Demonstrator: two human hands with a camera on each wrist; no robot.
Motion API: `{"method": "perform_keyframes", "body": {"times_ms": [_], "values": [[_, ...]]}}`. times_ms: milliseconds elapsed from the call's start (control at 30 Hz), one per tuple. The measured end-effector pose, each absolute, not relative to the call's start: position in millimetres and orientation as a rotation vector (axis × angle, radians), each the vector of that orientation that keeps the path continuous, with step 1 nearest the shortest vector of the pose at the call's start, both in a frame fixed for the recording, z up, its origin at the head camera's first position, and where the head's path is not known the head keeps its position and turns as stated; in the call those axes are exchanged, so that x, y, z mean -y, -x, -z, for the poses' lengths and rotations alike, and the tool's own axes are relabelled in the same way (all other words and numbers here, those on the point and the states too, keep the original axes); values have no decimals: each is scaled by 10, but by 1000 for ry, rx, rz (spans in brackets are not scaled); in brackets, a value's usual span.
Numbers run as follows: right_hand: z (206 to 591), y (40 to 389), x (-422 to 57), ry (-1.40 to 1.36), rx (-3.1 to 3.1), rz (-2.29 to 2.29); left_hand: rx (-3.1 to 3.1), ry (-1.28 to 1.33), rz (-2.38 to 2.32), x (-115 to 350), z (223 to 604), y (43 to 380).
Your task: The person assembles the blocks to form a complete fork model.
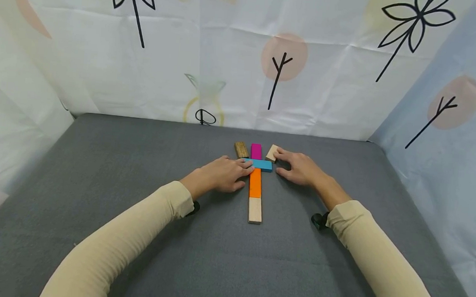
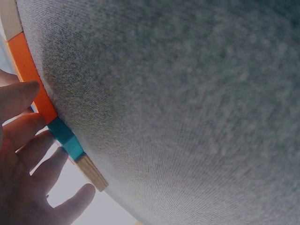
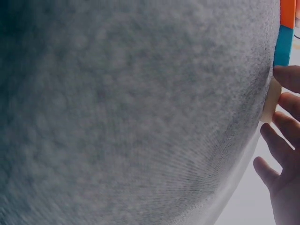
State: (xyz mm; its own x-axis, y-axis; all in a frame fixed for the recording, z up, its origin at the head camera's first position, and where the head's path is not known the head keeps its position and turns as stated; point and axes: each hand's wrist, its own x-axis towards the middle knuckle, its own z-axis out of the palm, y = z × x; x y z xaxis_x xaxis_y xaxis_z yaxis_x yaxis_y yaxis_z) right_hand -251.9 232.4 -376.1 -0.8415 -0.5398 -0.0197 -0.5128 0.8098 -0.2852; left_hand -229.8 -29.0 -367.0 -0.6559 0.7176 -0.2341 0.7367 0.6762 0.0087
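Observation:
Flat blocks form a figure on the grey cloth. A blue block (image 1: 263,165) lies crosswise, with a magenta block (image 1: 256,151) above it and an orange block (image 1: 255,183) below. A pale wooden block (image 1: 255,210) continues the orange one downward. My left hand (image 1: 225,173) rests with extended fingers on the blue block's left end, near a brown wooden block (image 1: 241,149). My right hand (image 1: 299,168) touches a tilted pale block (image 1: 271,153) with its fingertips, its thumb held apart from the fingers. In the right wrist view, that pale block (image 3: 271,101) sits beside the fingertips.
Grey cloth (image 1: 113,180) covers the table, which ends at a back edge just beyond the blocks. White patterned sheets (image 1: 237,50) hang behind it and at both sides. Dark wrist devices (image 1: 319,221) show at the sleeve cuffs.

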Motion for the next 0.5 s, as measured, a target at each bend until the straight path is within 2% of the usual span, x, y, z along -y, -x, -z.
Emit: {"method": "perform_keyframes", "body": {"times_ms": [500], "values": [[3756, 2504, -2300, 856, -2888, 419, -2678, -1178, 154, 295, 3670, 2293]]}}
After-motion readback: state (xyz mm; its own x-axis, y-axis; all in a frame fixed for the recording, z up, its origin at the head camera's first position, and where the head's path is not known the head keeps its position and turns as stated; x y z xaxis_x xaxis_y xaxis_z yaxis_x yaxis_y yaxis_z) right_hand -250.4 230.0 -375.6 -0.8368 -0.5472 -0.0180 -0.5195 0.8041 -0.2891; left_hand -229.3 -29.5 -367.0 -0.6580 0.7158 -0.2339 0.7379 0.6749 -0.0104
